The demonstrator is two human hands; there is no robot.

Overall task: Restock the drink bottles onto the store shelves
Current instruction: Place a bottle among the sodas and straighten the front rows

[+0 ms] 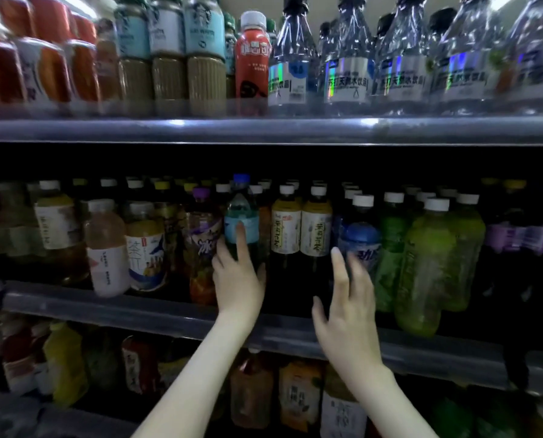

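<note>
Dim store shelving fills my view, packed with drinks in three tiers. On the middle shelf (106, 306) my left hand (238, 281) grips the blue-capped bottle (241, 213) standing in the front row, its thumb and fingers around the body and its index finger laid straight up the pale blue label. My right hand (349, 311) is spread, holding nothing; its fingertips are near a white-capped bottle with a blue label (360, 237), perhaps touching it.
</note>
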